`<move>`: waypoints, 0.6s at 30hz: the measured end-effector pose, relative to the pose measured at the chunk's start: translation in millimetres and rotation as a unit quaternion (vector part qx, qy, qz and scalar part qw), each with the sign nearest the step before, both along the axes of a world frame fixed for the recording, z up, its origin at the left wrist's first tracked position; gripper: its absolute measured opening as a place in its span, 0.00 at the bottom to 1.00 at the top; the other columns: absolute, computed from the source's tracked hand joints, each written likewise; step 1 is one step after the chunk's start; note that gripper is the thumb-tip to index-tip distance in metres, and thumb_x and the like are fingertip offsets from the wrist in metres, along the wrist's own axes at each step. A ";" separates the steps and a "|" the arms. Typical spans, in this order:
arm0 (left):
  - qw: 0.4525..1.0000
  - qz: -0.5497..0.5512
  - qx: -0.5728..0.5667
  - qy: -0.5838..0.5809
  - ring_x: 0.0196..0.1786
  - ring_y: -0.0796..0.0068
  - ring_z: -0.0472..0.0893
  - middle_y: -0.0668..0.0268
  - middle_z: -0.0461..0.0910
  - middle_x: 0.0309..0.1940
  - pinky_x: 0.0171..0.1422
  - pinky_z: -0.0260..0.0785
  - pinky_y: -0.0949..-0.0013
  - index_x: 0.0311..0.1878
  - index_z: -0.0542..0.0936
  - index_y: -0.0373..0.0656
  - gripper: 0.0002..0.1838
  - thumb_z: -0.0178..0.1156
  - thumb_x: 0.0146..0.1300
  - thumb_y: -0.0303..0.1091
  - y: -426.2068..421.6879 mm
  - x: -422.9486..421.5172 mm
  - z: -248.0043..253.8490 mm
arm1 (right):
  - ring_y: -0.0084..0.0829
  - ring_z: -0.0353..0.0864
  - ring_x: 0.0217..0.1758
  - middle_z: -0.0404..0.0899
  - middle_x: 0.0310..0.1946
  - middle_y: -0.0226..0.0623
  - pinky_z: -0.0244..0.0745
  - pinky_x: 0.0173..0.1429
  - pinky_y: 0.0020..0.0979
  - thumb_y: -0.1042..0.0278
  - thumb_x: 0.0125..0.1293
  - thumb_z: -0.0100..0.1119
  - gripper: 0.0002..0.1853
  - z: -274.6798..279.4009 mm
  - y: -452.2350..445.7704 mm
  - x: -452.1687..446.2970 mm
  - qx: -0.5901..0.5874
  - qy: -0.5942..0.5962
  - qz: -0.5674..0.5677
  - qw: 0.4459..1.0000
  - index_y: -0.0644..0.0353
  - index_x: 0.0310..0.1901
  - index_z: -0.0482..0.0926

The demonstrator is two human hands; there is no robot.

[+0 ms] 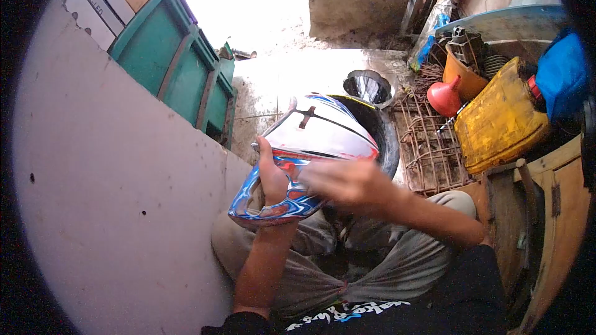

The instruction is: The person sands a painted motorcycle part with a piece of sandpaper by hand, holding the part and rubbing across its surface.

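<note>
A helmet [329,127] with a white top and a blue, white and red swirl pattern is held over my lap. It looks like a full-face type, and a dark cross-shaped mark or slot shows on its white part. My left hand [273,177] grips its patterned lower part, thumb pointing up along the side. Against the patterned side, just below the white area, lies my right hand [347,183]. Motion smears those fingers, so whether they hold anything is hidden. Behind the helmet stands a black basin [388,142], partly covered by it.
A dark scalloped bowl [369,87] sits beyond the basin. To the right are a wire rack [428,149], a yellow jerrycan [503,118], a red funnel [444,96] and a wooden cabinet [559,205]. A white panel [124,180] and a green cabinet [155,56] border my left.
</note>
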State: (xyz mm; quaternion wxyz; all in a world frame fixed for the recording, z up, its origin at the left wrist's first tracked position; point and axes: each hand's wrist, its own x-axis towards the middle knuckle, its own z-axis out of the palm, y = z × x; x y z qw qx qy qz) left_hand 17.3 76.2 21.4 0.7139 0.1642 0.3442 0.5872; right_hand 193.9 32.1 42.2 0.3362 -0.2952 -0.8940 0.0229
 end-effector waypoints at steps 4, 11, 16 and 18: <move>0.999 0.006 -0.009 -0.047 0.47 0.58 0.87 0.52 0.85 0.52 0.50 0.82 0.59 0.64 0.76 0.33 0.38 0.43 0.79 0.64 -0.9 2.4 5.7 | 0.36 0.89 0.53 0.86 0.51 0.40 0.85 0.56 0.35 0.71 0.63 0.63 0.16 12.0 -8.2 0.2 -0.018 0.020 0.031 0.999 0.58 0.53 0.84; 0.999 0.014 -0.020 -0.042 0.45 0.60 0.86 0.54 0.85 0.52 0.47 0.80 0.60 0.64 0.77 0.34 0.36 0.44 0.80 0.62 -5.9 7.5 20.2 | 0.36 0.89 0.52 0.88 0.48 0.38 0.86 0.55 0.37 0.67 0.64 0.67 0.13 4.4 -2.8 -3.0 0.020 0.036 0.010 0.999 0.58 0.49 0.86; 0.999 0.043 -0.009 -0.025 0.49 0.59 0.86 0.53 0.85 0.52 0.54 0.80 0.56 0.63 0.77 0.34 0.35 0.44 0.80 0.61 -1.6 9.2 14.6 | 0.35 0.89 0.52 0.87 0.46 0.37 0.86 0.54 0.38 0.69 0.61 0.68 0.13 -2.4 22.8 19.1 0.007 0.008 -0.072 0.997 0.56 0.48 0.86; 0.999 0.031 0.000 -0.019 0.48 0.60 0.86 0.54 0.85 0.52 0.54 0.81 0.57 0.62 0.77 0.34 0.34 0.44 0.81 0.60 -4.8 9.5 19.4 | 0.36 0.88 0.50 0.86 0.47 0.40 0.85 0.53 0.39 0.70 0.62 0.66 0.14 -2.9 22.0 23.7 -0.008 0.007 -0.082 0.997 0.57 0.50 0.85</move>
